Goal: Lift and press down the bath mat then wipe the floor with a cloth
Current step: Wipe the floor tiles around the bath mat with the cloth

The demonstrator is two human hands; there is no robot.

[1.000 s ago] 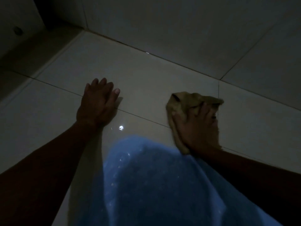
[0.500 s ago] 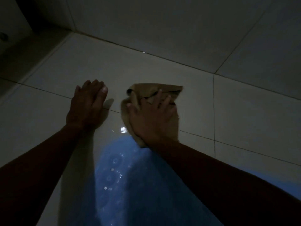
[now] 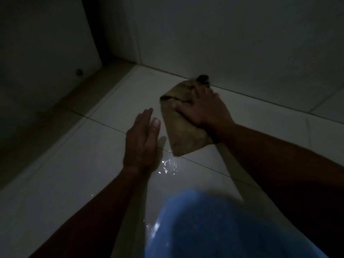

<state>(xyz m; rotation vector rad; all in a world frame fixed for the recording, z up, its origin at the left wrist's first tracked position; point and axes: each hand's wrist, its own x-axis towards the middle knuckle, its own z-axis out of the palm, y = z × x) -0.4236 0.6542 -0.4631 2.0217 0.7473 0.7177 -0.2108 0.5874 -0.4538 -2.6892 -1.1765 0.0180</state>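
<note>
The room is dim. A blue bath mat point(image 3: 214, 226) lies on the white tiled floor point(image 3: 70, 174) at the bottom of the head view. My right hand point(image 3: 202, 108) presses flat on a tan cloth point(image 3: 183, 135) spread on the tiles near the wall base. My left hand point(image 3: 142, 140) rests flat on the floor just left of the cloth, fingers straight and together, holding nothing. Both forearms reach in from below.
A wet patch point(image 3: 168, 167) glints on the tiles between my left hand and the mat. The tiled wall point(image 3: 232, 43) rises right behind the cloth. A raised threshold point(image 3: 74, 94) and a door or panel point(image 3: 46, 43) close off the left side.
My right hand slid the cloth left across the tiles, then pushed it forward toward the wall. My left hand stayed planted on the floor. The view shifted, showing less of the mat.
</note>
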